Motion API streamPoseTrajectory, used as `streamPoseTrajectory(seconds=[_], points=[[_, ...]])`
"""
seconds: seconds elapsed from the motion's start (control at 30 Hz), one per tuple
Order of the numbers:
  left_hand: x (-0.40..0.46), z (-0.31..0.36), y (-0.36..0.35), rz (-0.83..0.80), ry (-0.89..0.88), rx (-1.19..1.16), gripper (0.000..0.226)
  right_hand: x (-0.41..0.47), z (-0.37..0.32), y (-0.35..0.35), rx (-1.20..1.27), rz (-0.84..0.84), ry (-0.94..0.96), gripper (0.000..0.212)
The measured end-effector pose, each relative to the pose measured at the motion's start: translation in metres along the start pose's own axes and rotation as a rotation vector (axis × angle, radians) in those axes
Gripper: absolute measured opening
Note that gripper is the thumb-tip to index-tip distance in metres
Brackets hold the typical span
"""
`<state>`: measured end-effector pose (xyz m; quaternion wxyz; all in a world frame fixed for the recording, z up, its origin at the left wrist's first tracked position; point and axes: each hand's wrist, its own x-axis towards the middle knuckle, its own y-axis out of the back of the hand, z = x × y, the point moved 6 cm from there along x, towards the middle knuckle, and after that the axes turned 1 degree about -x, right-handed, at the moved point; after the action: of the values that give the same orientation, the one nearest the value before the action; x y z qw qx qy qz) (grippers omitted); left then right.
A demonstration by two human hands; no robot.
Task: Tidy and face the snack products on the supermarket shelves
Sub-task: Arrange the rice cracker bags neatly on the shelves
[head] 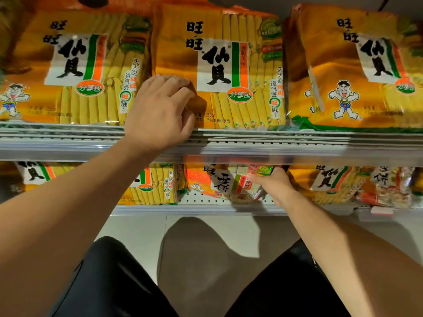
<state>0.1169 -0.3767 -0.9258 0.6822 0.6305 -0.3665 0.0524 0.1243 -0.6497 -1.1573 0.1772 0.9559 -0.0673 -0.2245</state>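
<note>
The glossy orange 旺旺 仙贝 bag (217, 69), marked 分享包 and 258g, is stood upright mid upper shelf (297, 143), its lower-left corner pressed by the left hand (158, 110), fingers curled on the crinkly film. Down on the perforated lower shelf (206, 200), a 雪饼 pack (229, 181) is gripped by the right hand (272, 184).
</note>
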Motion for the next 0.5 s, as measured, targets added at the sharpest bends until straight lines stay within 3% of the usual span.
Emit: streamPoseTrajectory(seconds=[0.13,0.27,0.5], points=[[0.0,0.0,0.0,0.008,-0.005,0.0,0.039,-0.018,0.001,-0.001,-0.012,-0.041,0.131,0.035],[-0.001,0.0,-0.001,-0.004,-0.007,0.008,0.04,-0.044,0.023,0.003,0.124,-0.029,0.228,0.061],[-0.014,0.006,0.006,0.07,-0.086,-0.09,0.036,-0.083,0.026,0.021,0.149,-0.083,0.295,0.066]])
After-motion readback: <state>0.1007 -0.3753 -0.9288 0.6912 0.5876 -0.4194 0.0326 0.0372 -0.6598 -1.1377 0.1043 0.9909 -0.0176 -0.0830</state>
